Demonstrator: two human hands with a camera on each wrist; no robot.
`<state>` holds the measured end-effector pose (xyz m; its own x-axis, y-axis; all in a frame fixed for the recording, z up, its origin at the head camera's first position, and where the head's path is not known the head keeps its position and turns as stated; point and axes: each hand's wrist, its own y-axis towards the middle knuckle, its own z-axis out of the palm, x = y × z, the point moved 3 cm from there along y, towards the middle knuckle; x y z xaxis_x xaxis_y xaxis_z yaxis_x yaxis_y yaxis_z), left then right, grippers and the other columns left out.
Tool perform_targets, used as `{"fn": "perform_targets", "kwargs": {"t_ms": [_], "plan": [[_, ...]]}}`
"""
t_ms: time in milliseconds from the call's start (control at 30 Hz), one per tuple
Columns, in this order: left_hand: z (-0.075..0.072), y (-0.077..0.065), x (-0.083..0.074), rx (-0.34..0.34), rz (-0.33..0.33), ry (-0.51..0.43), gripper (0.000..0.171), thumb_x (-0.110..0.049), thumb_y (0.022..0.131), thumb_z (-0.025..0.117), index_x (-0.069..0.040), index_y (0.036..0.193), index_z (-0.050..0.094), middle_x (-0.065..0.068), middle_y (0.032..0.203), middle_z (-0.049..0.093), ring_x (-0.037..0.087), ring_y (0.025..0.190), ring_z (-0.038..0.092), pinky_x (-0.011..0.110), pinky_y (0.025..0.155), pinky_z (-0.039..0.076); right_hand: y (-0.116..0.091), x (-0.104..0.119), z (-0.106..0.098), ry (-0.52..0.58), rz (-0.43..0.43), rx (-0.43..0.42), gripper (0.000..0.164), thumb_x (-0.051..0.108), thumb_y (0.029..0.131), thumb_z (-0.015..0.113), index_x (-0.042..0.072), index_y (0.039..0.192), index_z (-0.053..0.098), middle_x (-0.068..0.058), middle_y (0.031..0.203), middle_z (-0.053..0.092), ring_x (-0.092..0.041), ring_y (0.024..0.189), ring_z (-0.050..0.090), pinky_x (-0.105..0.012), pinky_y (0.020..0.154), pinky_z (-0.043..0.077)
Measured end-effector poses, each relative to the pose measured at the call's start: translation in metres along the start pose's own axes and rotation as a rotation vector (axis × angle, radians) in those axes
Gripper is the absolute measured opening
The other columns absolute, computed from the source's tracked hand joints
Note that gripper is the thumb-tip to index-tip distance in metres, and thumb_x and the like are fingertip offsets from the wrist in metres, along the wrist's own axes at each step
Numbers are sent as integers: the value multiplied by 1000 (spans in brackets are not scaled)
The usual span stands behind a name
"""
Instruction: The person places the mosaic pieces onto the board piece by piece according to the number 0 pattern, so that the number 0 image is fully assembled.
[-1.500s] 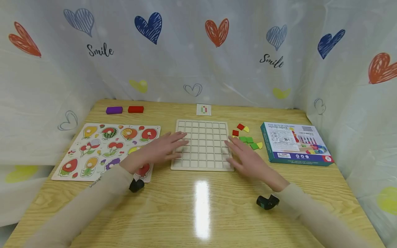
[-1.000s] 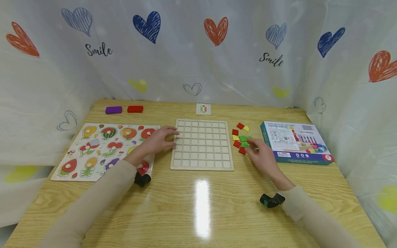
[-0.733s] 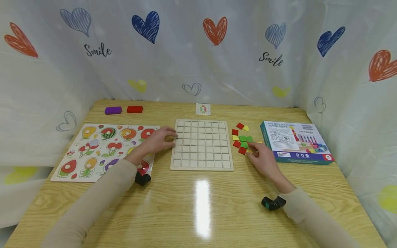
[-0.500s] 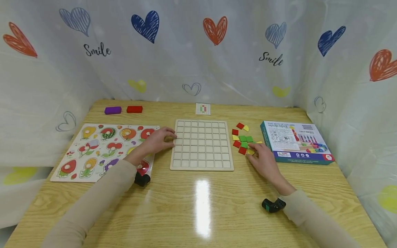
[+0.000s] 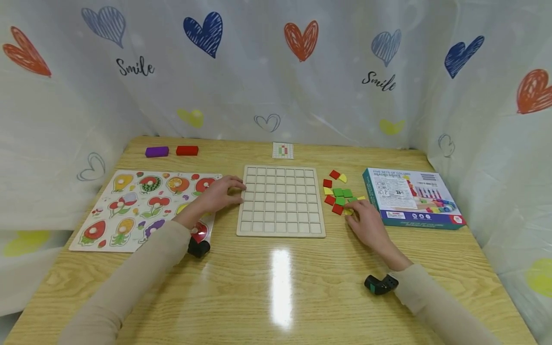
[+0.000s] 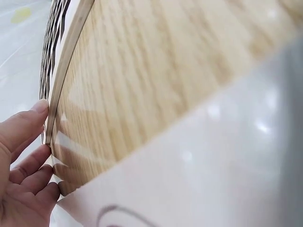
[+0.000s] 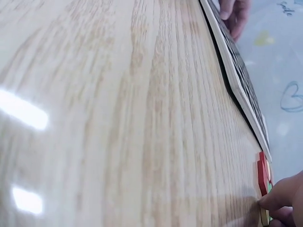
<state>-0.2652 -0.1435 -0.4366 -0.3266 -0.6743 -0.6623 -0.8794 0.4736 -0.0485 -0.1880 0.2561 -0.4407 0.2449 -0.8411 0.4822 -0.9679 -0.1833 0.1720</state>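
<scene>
A pale wooden grid board [image 5: 281,201] lies flat in the middle of the table. At its left edge is my left hand [image 5: 222,194], fingers loosely bent. In the left wrist view, the thumb [image 6: 40,107] rests on the board's rim. Red tiles [image 5: 329,200], green tiles [image 5: 339,201] and yellow rounded pieces [image 5: 342,178] lie loose beside the board's right edge. Among the nearest ones, my right hand [image 5: 368,227] pinches a yellow tile [image 5: 347,212] between thumb and fingers, which partly cover it. A small pattern card [image 5: 282,150] lies beyond the board.
A fruit puzzle board [image 5: 103,211] sits at the left, partly under my left forearm. A teal-edged box [image 5: 411,199] stands close right of the tiles. Purple [image 5: 157,152] and red blocks [image 5: 187,150] lie at the back left. A printed curtain [image 5: 267,72] encloses the table.
My left hand drew back from over the board to its left edge. My right hand left the board's right edge for the tiles, then shifted slightly nearer, uncovering a green tile.
</scene>
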Motion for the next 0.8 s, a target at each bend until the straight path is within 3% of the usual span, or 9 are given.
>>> {"fn": "perform_targets", "kwargs": {"t_ms": [333,600,800], "plan": [[-2,-1,-3,3,-7,-4,36,-15,90,72,-2,122,66,19,141,47,38,134,39,53,111,31,-1,0,2,12,-8,-15,28,8,91,67,-4,116,65,-21,107,58,-29,85,47,-41,73,40],[-2,-2,-1,5,-2,-16,29,-16,89,72,-4,115,69,18,140,49,37,133,41,53,111,31,-2,1,2,34,-36,-4,29,-1,88,63,-4,117,64,-23,114,59,-35,99,58,-50,83,50],[-2,-1,-1,2,3,-23,28,-15,90,72,-4,115,68,18,140,49,38,133,40,53,110,32,-4,3,1,41,11,4,33,7,91,68,-5,121,62,-22,109,60,-33,96,57,-49,81,49]]}}
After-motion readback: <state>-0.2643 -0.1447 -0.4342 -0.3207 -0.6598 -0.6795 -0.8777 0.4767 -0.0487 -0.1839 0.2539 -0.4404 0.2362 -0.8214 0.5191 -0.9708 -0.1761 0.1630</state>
